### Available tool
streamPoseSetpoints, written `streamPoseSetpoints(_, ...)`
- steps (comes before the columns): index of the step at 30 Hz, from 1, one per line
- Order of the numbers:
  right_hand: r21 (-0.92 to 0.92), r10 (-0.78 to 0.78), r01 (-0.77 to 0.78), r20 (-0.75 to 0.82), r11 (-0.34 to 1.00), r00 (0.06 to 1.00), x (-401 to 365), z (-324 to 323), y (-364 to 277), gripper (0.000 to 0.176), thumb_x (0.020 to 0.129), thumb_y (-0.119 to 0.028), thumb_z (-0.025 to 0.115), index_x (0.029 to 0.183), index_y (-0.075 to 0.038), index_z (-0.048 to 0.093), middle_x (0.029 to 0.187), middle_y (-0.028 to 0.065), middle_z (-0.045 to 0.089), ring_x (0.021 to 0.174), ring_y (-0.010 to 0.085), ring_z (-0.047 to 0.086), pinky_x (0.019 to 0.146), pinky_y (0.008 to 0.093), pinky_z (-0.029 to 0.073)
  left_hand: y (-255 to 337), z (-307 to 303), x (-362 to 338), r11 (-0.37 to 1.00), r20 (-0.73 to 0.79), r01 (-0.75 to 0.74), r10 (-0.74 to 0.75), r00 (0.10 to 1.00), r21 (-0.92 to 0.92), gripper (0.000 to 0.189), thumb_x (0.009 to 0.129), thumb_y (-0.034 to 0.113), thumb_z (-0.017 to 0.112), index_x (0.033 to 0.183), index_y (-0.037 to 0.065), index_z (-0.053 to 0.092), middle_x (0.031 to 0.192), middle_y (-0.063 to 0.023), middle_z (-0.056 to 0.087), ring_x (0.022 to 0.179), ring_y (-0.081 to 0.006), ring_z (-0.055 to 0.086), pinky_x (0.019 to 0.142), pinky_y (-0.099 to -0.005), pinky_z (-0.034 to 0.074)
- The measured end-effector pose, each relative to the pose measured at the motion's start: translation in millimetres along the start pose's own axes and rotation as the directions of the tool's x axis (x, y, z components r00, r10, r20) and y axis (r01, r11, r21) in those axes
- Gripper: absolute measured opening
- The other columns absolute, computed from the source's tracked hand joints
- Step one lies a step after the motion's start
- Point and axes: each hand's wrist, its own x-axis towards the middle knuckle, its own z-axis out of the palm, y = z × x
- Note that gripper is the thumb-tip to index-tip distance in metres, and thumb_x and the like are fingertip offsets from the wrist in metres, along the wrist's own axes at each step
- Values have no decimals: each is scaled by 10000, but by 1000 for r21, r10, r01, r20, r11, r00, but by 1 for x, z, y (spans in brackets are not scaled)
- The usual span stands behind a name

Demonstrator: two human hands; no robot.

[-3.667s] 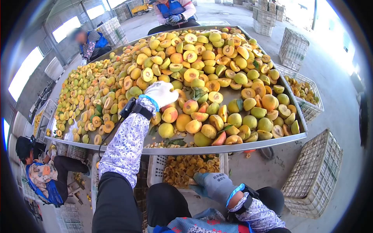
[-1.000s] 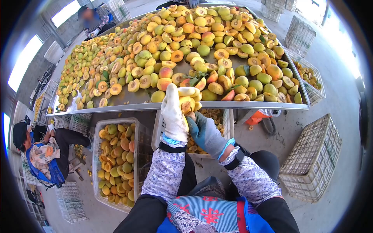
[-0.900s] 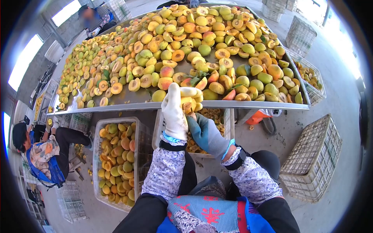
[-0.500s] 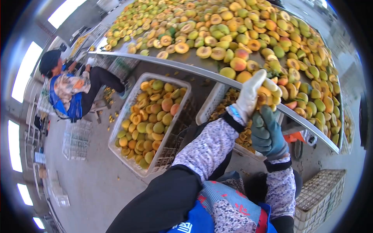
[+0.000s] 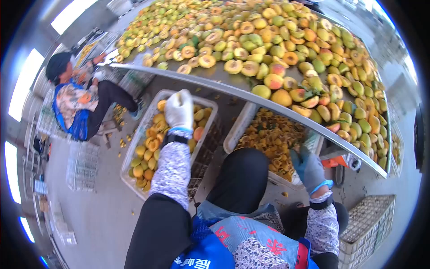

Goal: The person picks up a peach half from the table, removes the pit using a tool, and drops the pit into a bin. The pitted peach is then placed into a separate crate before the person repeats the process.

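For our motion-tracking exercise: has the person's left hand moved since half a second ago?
Yes. The left hand has gone from the edge of the metal table leftward and down, and is now over the crate of yellow fruit.

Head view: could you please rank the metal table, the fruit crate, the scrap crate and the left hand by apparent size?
1. metal table
2. fruit crate
3. scrap crate (partly hidden, so unsure)
4. left hand
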Motion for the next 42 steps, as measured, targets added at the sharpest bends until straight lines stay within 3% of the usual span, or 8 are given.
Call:
streamPoseSetpoints(5,9,49,-50,16,999,999,7,3,-14,233,917,-280,713,846,-75,627,675,219,637,671,426,655,573,500,504,-241,94,-3,818,541,-346,51,840,459,680,955,583,480,1439,105,488,1502,-194,461,1394,-384,408,1153,-451,333)
streamPoseSetpoints(7,118,48,-52,39,992,998,12,-5,-23,252,923,-288,706,839,-66,621,690,227,649,681,428,660,591,511,507,-160,63,0,971,463,55,-159,872,232,695,947,599,508,1403,74,526,1443,-205,517,1359,-389,445,1137,-444,344)
streamPoseSetpoints(11,197,59,-63,29,978,998,18,-14,-32,265,940,-290,686,868,-40,634,729,229,668,702,441,660,626,525,505,30,29,-4,949,-189,-228,188,964,-219,381,933,334,694,1150,20,691,1045,-192,720,938,-331,696,863,-384,540)
streamPoseSetpoints(17,237,42,-52,48,970,998,18,-22,-27,243,948,-284,679,893,-51,632,741,229,668,715,438,656,638,520,502,184,45,-22,842,650,-539,396,648,24,551,832,539,705,1009,17,705,982,-223,717,885,-357,696,814,-436,526)
streamPoseSetpoints(23,271,42,-40,-2,962,999,22,-39,-31,232,952,-265,673,887,-48,622,751,226,662,727,438,646,635,526,483,196,79,-2,822,773,-570,352,528,14,596,809,548,705,1011,-8,633,1015,-240,694,980,-376,676,862,-450,511)
streamPoseSetpoints(29,327,59,-27,-88,945,994,22,-45,-31,291,970,-294,657,926,-10,614,768,244,651,769,458,638,647,500,487,173,72,4,950,762,-179,311,568,-255,611,812,465,748,1200,8,631,1137,-195,699,1055,-323,667,908,-433,512)
streamPoseSetpoints(36,348,83,-48,-87,936,993,24,-35,-28,291,966,-288,659,947,2,640,769,249,660,761,449,648,662,506,496,208,74,-16,881,830,-469,214,514,63,776,759,502,784,1274,-30,553,1161,-213,681,1101,-330,656,906,-428,506)
streamPoseSetpoints(42,520,114,-36,-118,854,986,25,-49,-38,268,984,-270,644,977,-2,639,776,256,657,759,449,656,637,474,498,193,55,-8,855,774,223,276,570,-468,673,840,267,782,1406,15,519,1200,-124,668,1059,-195,654,912,-352,529)
